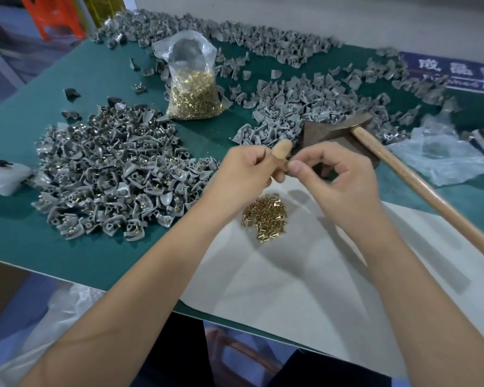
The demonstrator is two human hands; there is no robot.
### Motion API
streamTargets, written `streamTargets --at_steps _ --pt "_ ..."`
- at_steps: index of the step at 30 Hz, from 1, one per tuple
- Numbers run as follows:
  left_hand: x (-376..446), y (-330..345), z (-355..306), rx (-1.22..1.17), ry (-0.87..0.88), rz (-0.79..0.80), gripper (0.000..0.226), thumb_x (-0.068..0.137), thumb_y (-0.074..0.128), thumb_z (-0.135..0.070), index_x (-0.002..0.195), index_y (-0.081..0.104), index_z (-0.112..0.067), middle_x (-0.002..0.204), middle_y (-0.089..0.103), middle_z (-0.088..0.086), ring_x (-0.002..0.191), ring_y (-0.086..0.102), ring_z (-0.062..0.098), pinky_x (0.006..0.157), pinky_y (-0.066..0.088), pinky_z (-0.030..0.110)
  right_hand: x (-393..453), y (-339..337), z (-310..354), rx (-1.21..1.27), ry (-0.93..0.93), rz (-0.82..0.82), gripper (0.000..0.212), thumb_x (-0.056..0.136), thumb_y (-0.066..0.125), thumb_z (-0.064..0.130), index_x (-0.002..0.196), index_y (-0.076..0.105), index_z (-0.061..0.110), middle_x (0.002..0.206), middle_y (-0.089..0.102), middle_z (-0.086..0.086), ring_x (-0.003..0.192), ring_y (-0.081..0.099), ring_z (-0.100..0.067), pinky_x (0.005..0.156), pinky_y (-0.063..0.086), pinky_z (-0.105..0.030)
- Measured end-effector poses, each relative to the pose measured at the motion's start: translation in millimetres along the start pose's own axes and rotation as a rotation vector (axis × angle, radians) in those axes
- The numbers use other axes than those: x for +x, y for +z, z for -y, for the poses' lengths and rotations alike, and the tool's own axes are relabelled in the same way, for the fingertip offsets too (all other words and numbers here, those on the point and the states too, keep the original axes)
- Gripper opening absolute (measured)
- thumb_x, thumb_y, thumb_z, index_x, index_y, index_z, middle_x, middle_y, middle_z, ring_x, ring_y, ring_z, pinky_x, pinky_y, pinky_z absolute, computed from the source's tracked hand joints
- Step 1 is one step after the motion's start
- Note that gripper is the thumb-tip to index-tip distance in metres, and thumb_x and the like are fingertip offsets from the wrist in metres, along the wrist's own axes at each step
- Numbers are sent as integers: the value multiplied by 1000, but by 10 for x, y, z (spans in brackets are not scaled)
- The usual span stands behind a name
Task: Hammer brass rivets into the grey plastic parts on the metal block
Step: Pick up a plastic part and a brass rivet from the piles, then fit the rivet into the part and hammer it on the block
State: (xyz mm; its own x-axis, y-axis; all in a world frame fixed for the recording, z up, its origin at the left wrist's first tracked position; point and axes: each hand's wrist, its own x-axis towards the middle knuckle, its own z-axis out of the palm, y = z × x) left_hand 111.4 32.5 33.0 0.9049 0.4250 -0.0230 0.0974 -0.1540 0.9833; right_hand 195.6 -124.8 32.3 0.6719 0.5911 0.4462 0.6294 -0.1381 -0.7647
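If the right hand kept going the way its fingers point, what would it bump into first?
The right hand points leftward, so it would first meet the left hand, whose fingertips it nearly touches already; depth is hard to judge.

Whatever the curled fingertips of the two hands (288, 166) pinched between them was too small and covered to tell. The hands hid most of the dark metal block (327, 135). The long wooden hammer handle (419, 188) ran off the right edge. The blue sign (456, 72) was blurred and cut off.
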Motion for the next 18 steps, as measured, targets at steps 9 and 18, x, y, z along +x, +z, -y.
streamTargets --at_steps 9,18 --pt "445 -118 5 880 391 -10 23 93 71 -34 115 68 -30 105 63 -13 106 49 13 84 43 31 130 -284 -130 -281 -56 -246 6 93 69 20 91 68 25 84 61 28 89 59 -10 77 47 -19" --pt "597 -53 -28 1011 375 18 14 93 70 -41 100 71 -29 95 53 -14 108 47 16 84 34 31 192 -435 -253 -482 -98 -266 3 92 68 23 90 68 21 79 52 25 82 51 -8 78 39 -13"
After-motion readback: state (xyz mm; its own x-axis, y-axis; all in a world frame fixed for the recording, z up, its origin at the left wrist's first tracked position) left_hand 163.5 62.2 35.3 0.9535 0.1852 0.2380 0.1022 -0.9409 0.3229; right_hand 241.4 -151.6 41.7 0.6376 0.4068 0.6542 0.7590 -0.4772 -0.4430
